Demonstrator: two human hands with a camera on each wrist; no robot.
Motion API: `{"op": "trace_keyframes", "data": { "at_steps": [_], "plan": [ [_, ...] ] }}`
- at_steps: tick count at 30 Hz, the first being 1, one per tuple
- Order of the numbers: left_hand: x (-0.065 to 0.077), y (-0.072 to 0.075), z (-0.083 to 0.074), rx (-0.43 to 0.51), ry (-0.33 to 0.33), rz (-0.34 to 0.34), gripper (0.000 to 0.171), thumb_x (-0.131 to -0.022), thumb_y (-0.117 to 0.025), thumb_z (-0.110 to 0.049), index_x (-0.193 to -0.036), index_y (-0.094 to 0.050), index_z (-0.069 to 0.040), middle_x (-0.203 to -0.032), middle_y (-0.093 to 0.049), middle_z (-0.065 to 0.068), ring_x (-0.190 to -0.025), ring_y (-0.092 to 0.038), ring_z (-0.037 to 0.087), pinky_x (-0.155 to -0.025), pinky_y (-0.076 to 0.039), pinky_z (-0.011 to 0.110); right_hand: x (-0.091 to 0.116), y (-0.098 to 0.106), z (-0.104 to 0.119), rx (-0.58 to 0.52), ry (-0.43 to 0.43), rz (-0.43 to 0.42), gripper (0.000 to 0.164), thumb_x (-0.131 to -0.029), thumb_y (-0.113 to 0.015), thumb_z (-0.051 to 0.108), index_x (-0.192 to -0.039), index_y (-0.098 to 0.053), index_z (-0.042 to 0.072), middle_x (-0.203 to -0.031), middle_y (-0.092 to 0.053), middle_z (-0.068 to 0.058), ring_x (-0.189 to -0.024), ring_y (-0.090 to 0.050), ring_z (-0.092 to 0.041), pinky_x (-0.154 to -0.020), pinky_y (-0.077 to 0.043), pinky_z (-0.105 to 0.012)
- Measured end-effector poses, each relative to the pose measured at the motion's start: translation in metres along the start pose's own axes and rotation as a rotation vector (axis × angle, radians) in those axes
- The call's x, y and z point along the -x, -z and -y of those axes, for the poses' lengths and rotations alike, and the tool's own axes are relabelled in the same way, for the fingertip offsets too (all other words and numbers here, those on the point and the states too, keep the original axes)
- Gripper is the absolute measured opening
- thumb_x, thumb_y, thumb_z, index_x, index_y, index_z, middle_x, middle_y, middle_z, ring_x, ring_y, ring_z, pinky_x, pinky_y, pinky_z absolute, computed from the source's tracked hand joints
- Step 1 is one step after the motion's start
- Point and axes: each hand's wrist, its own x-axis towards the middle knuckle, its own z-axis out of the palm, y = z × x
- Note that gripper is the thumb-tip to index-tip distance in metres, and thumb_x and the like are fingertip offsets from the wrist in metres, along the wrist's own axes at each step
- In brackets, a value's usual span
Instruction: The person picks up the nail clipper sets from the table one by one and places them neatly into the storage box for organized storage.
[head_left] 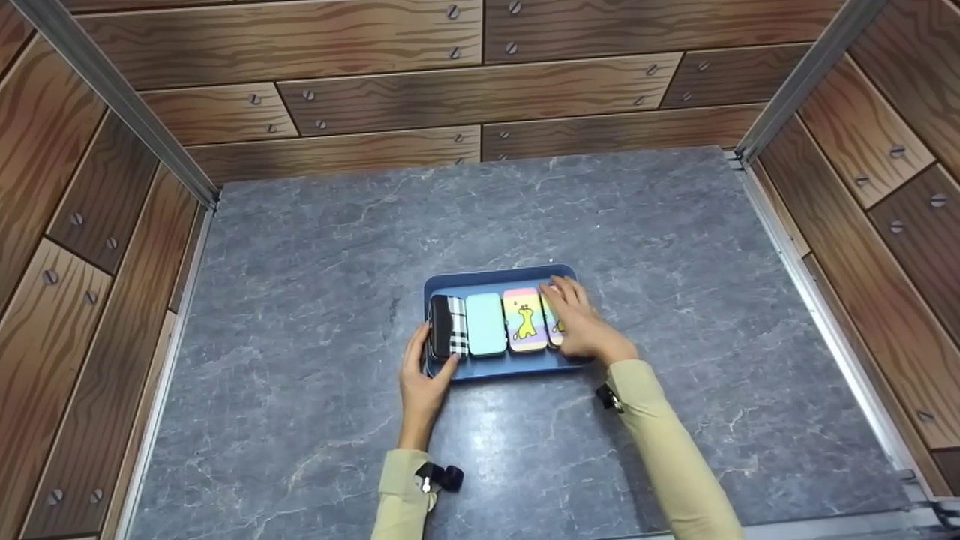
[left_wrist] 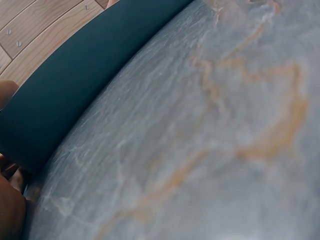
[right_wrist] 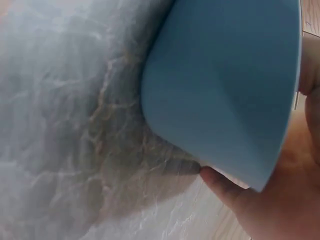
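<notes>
In the head view, a blue tray (head_left: pixel 517 366) holds a row of rounded rectangular cases. Leftmost is a black case with a black-and-white plaid flap (head_left: pixel 442 326), then a plain light-blue case (head_left: pixel 486 324), then a rainbow case with a yellow giraffe (head_left: pixel 524 320). My left hand (head_left: pixel 422 379) grips the plaid case between fingers at its left side and thumb at its front edge. Over the rightmost giraffe case (head_left: pixel 556 319) my right hand (head_left: pixel 585 322) pinches it and hides most of it. One finger (right_wrist: pixel 220 186) touches the tray's outside in the right wrist view.
The tray sits on a grey marbled tabletop (head_left: pixel 337 262). Wood-patterned panels (head_left: pixel 375 97) rise at the back and both sides, with metal rails (head_left: pixel 810 300) along the edges. Each wrist wears a small black camera (head_left: pixel 450 478).
</notes>
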Motion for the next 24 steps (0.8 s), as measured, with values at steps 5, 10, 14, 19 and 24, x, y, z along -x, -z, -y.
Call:
{"op": "trace_keyframes", "data": {
  "at_steps": [5,10,14,19,24],
  "plan": [
    [0.0,0.0,0.0,-0.014,0.02,0.01,0.066,-0.076,-0.076,-0.004,-0.133,-0.046,0.007,-0.135,-0.046,0.026,-0.125,-0.044,0.037,-0.104,-0.036,0.036,0.011,-0.006,-0.007,-0.19,0.024,-0.118,0.118,-0.053,-0.082,0.004,-0.151,-0.015,0.01,-0.157,0.006,-0.011,-0.142,0.007,-0.034,-0.106,-0.011,-0.064],
    [0.001,0.001,-0.002,-0.004,0.087,0.009,0.073,-0.076,-0.077,-0.007,-0.138,-0.04,0.005,-0.137,-0.044,0.025,-0.123,-0.046,0.037,-0.104,-0.037,0.043,0.023,-0.015,-0.011,-0.43,-0.002,-0.273,0.101,-0.077,-0.075,0.017,-0.151,-0.007,0.009,-0.157,0.003,-0.012,-0.143,-0.004,-0.03,-0.112,-0.008,-0.053],
    [0.0,0.001,-0.003,0.0,0.101,0.007,0.072,-0.076,-0.077,-0.007,-0.137,-0.041,0.007,-0.137,-0.044,0.026,-0.124,-0.045,0.038,-0.104,-0.036,0.044,0.032,-0.012,0.0,-0.609,-0.068,-0.337,0.083,-0.089,-0.062,0.009,-0.15,-0.006,0.004,-0.157,-0.003,-0.016,-0.143,-0.004,-0.033,-0.114,-0.003,-0.05],
    [0.001,0.0,-0.003,-0.01,0.101,0.007,0.07,-0.077,-0.077,-0.008,-0.136,-0.042,0.006,-0.136,-0.046,0.025,-0.125,-0.044,0.036,-0.104,-0.036,0.044,0.041,-0.013,0.011,-0.746,-0.18,-0.354,0.072,-0.093,-0.053,0.002,-0.15,-0.009,0.001,-0.156,-0.007,-0.017,-0.143,-0.002,-0.032,-0.115,0.0,-0.046],
    [0.002,0.002,-0.004,0.006,0.141,0.033,0.069,-0.081,-0.073,-0.009,-0.139,-0.039,0.005,-0.14,-0.041,0.024,-0.129,-0.041,0.034,-0.105,-0.035,0.042,0.041,-0.034,-0.001,-0.787,-0.294,-0.384,0.063,-0.097,-0.045,0.007,-0.151,-0.012,0.007,-0.157,-0.009,-0.01,-0.144,-0.003,-0.024,-0.116,-0.002,-0.039]
  ]
}}
